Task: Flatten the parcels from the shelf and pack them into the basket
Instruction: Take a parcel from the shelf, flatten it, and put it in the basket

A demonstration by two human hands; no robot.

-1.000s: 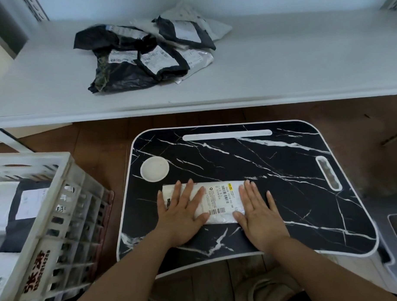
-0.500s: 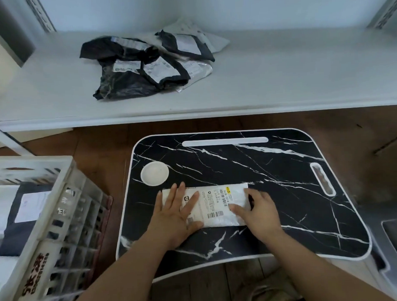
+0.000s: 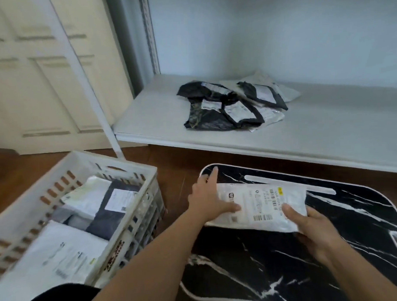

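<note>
Gripping white parcel [image 3: 260, 206], label unreadable; both hands.

glossy plastic parcel [image 3: 260, 204], marbled smooth tray [image 3: 287, 266], slotted plastic basket [image 3: 128, 220], wood floor [image 3: 11, 170].

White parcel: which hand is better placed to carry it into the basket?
Left, probably. The left hand holds the white parcel at the end nearest the basket, which sits to the person's left. The right hand grips the far end.

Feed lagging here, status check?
Both hands, left and right, grip white parcel over lap desk. Basket left, path clear.
</note>
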